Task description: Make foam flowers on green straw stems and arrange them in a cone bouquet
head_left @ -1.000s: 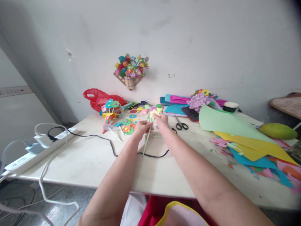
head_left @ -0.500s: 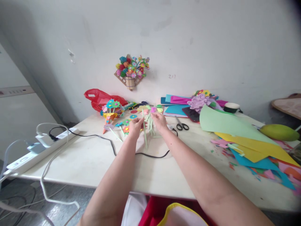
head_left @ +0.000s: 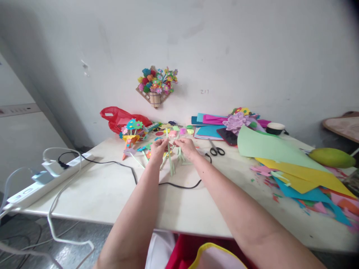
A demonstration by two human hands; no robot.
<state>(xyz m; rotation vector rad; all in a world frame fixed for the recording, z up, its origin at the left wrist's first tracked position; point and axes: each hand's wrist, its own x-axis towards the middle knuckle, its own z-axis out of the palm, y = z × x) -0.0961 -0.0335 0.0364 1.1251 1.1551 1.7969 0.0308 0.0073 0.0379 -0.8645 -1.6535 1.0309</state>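
Over the middle of the table, my left hand [head_left: 158, 148] pinches a thin pale green strip [head_left: 170, 160] that hangs down between my hands. The strip's upper end sticks up above the fingertips. My right hand [head_left: 185, 147] is closed in a pinch, its fingertips close beside those of the left; whatever is in them is too small to make out. More pale green strips [head_left: 180, 156] lie bunched below and behind the right hand. Flat paper-like flower shapes [head_left: 144, 148] lie just left of my left hand, partly hidden by it.
Black-handled scissors [head_left: 216, 149] lie right of my right hand. A black cable [head_left: 182, 186] curves in front of the hands from a white power strip [head_left: 50, 179]. Coloured sheets [head_left: 280, 149] and scraps cover the right side. A flower-filled orange cone [head_left: 129, 144] and a red bag [head_left: 120, 117] stand back left.
My right hand has moved left and slightly down, from beside the bunched strips to the left hand's fingertips. The left hand, still pinching the strip, has shifted slightly left.
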